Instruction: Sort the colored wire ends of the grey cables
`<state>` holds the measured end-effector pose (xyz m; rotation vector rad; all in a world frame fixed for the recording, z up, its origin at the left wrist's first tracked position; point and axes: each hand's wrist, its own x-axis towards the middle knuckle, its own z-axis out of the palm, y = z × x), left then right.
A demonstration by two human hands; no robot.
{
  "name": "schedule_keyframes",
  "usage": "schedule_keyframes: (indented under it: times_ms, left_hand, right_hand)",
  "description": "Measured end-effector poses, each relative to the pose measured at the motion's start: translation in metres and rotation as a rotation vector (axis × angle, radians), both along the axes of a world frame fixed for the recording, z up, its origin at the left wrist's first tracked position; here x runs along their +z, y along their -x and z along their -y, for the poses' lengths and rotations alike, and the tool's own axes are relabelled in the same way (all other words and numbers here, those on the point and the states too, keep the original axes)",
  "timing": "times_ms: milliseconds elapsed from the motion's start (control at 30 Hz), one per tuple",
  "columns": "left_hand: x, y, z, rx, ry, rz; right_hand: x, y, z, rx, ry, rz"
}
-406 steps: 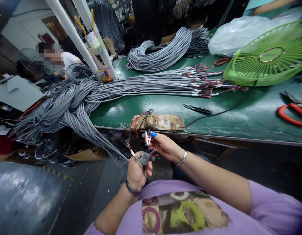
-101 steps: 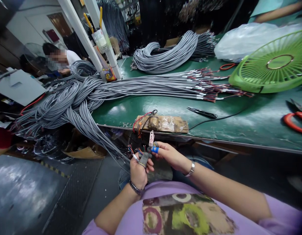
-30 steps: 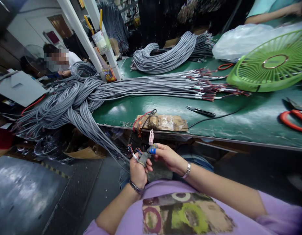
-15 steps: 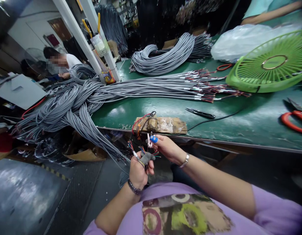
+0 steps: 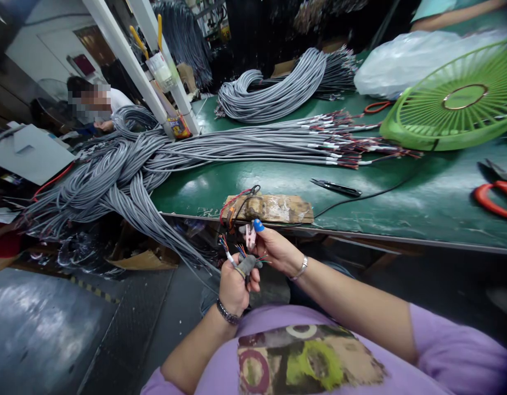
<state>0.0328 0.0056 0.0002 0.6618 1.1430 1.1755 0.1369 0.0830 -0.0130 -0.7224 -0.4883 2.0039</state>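
On green workbench (image 5: pixel 401 203), grey cable bundles (image 5: pixel 253 145), green fan guard (image 5: pixel 455 104)

Both bare forearms reach forward and converge low before the body, the left hand (image 5: pixel 234 285) curled into a fist with a covered thumb, the right hand (image 5: pixel 274 249) apparently pinching, fingertips nearly touching the left.

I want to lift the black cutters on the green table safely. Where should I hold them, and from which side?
Grip the black cutters across the handles at their right end, coming from above. They lie flat, with bare table around them and the narrow tip pointing left.
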Motion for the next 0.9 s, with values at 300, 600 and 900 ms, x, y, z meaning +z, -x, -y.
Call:
schedule_keyframes:
  times_ms: [300,600,900]
  left_hand:
    - [0.003,0.001,0.015,0.022,-0.038,-0.026]
    - [0.011,-0.007,0.008,0.116,-0.013,0.012]
    - [0.0,-0.011,0.005,0.138,0.018,-0.009]
  right_hand:
    - [0.01,-0.016,0.007,0.195,0.05,-0.051]
    - [0.009,-0.012,0.005,0.104,0.065,-0.08]
    - [0.005,-0.001,0.0,0.047,0.127,-0.139]
